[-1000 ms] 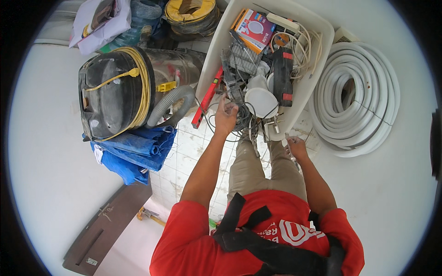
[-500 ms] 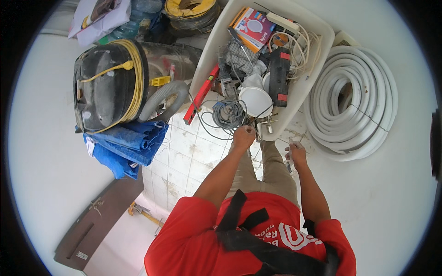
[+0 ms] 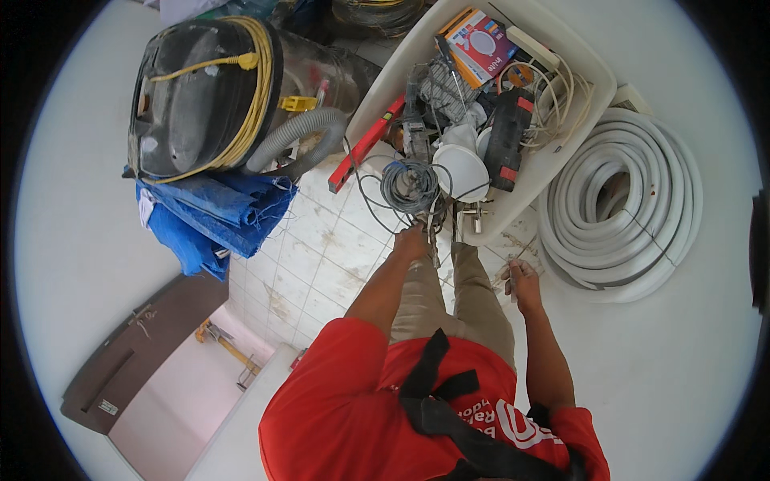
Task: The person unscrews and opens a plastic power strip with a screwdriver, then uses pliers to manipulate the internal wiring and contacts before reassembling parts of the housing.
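My left hand (image 3: 413,243) is closed at the lower end of a coil of grey cable (image 3: 411,186), gripping its hanging strands; the fingertips are partly hidden. Loose loops of this cable spread leftward in front of the pale bin (image 3: 592,108). To the right, beside my trouser leg, my right hand (image 3: 523,286) is closed with fingers pinched round a thin item. A slim stick-like end (image 3: 522,251) shows above those fingers, too small to name. A round white lamp fitting (image 3: 461,172) lies in the bin just beyond the coil.
The bin also holds a black case (image 3: 510,138), a light box (image 3: 481,44) and pale cords. A red spirit level (image 3: 366,144) leans at its left side. White hose coils (image 3: 622,204) stand right; a vacuum cleaner (image 3: 200,96) and blue cloth (image 3: 212,212) are left.
The view has shifted, carrying the bin and hose rightward. My left hand has moved slightly left and down below the cable coil. My right hand has lowered a little, staying closed.
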The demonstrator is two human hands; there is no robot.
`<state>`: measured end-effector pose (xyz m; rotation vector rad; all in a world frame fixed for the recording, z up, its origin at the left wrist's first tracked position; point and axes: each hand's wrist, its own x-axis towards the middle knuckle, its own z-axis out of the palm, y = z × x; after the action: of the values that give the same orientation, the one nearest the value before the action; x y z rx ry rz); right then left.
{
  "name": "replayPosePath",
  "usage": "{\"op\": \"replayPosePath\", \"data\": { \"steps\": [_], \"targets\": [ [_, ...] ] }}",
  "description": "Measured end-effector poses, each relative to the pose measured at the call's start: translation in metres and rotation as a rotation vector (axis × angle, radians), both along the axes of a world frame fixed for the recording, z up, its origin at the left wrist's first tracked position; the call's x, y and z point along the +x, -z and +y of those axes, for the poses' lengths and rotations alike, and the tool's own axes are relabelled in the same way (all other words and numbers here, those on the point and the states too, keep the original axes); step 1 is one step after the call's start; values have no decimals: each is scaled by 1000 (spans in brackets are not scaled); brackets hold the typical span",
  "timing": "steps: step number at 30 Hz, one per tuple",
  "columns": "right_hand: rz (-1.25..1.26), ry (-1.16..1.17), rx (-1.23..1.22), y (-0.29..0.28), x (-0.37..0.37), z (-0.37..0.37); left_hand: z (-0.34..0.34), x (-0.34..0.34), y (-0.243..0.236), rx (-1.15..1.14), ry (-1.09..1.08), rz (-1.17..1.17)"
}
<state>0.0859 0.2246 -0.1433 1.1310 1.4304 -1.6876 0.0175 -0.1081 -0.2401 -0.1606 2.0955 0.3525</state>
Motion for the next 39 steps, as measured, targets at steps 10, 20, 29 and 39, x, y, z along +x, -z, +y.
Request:
{"op": "replayPosePath", "data": {
  "steps": [10,20,29,39],
  "targets": [
    [-41,16,-55,1,-11,-12,-12,-2,-42,52,120,56],
    [-45,-39,14,9,-13,-30,-21,-23,-62,174,267,-119],
    [-31,-7,-1,13,-11,-36,-26,-27,-124,500,273,-212],
    [53,-31,7,28,6,-30,-7,-42,-188,666,127,-225]
  ]
}}
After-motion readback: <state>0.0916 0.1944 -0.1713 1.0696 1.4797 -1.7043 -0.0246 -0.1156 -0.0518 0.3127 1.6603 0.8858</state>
